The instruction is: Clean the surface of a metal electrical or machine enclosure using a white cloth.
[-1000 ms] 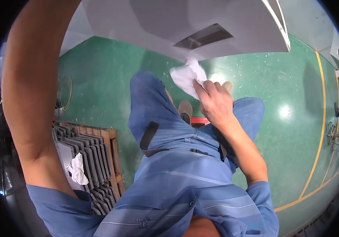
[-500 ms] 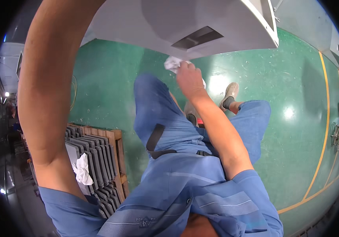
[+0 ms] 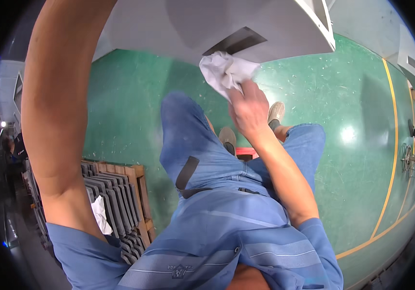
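Crumpled and partly spread, a white cloth (image 3: 224, 72) is gripped at its near end by my right hand (image 3: 250, 107). It is just below the lower edge of a large light grey metal cabinet (image 3: 188, 31), near the dark rectangular cutout (image 3: 236, 42) in its face; whether the cloth touches the metal I cannot tell. My bare left arm reaches up along the left side and leaves the picture at the top, so my left hand is out of sight.
On the left, a wooden pallet (image 3: 139, 193) bears a row of dark grey flat panels (image 3: 115, 186), with another white cloth (image 3: 100, 214) on them. My legs straddle the middle of the green floor (image 3: 352, 179). A yellow line (image 3: 390, 183) runs along the right.
My right hand has drawn back toward me and slightly right with the cloth. More of the cloth now hangs spread out. My left arm stays raised.
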Demonstrator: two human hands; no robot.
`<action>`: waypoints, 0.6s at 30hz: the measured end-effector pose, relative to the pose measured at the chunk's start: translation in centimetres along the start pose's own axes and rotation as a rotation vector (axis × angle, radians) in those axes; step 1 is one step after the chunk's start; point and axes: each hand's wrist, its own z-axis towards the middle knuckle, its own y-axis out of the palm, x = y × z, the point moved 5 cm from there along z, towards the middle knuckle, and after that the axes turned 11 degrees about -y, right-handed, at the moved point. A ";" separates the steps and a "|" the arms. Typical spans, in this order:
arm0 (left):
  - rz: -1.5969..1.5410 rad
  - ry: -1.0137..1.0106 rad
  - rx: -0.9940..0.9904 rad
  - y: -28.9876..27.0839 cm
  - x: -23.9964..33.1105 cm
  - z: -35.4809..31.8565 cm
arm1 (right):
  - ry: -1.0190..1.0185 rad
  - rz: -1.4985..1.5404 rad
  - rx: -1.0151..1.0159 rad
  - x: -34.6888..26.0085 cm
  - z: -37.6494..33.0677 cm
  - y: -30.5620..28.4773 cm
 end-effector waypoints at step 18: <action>-0.087 0.221 0.001 -1.3 -2.2 -2.3 | 0.457 0.190 -0.409 -2.2 6.5 -1.6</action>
